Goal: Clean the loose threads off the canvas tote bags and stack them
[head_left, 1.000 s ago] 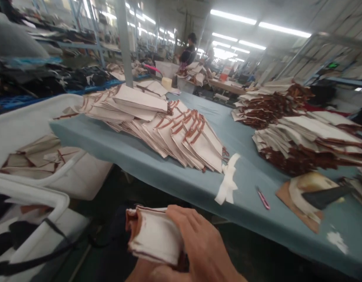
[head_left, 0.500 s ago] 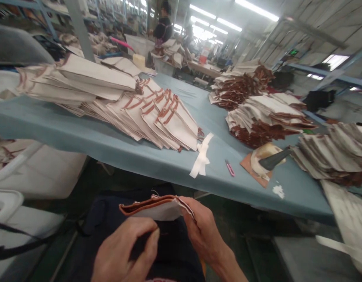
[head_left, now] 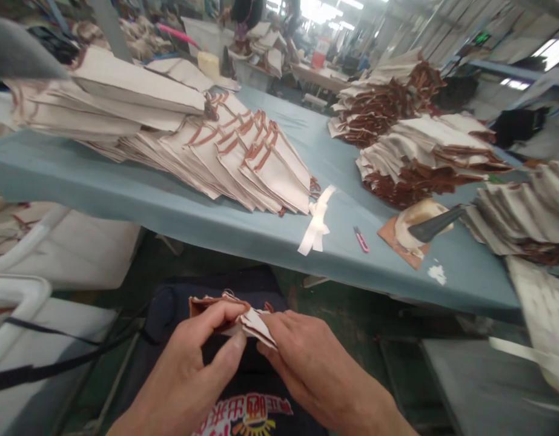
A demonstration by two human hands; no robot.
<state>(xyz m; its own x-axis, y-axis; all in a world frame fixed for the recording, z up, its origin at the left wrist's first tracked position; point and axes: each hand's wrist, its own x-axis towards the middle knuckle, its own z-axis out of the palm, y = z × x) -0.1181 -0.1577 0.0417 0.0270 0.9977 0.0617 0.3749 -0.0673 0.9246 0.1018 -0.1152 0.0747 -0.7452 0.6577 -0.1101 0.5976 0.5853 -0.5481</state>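
A folded white fabric piece (head_left: 257, 327) with brown trim is between my hands, above my lap. My left hand (head_left: 192, 357) pinches its edge between thumb and forefinger. Closed round its right end is my right hand (head_left: 306, 348), with the fingertips partly hidden. Part of the brown-edged side shows behind my left fingers. On the blue-covered table (head_left: 170, 209) ahead lie a fanned stack of similar pieces (head_left: 279, 166), white strips (head_left: 316, 224) and a small pink thread snipper (head_left: 361, 240).
A glue container with a dark-handled brush (head_left: 436, 223) stands on a brown board near the table's front edge. More stacked pieces (head_left: 410, 160) lie to the right. White plastic bins (head_left: 92, 248) stand at left. Another person (head_left: 247, 12) is in the background.
My left hand has moved up and right from beside the fabric piece and now grips its edge. The piece is bent more between both hands. The view has tilted down.
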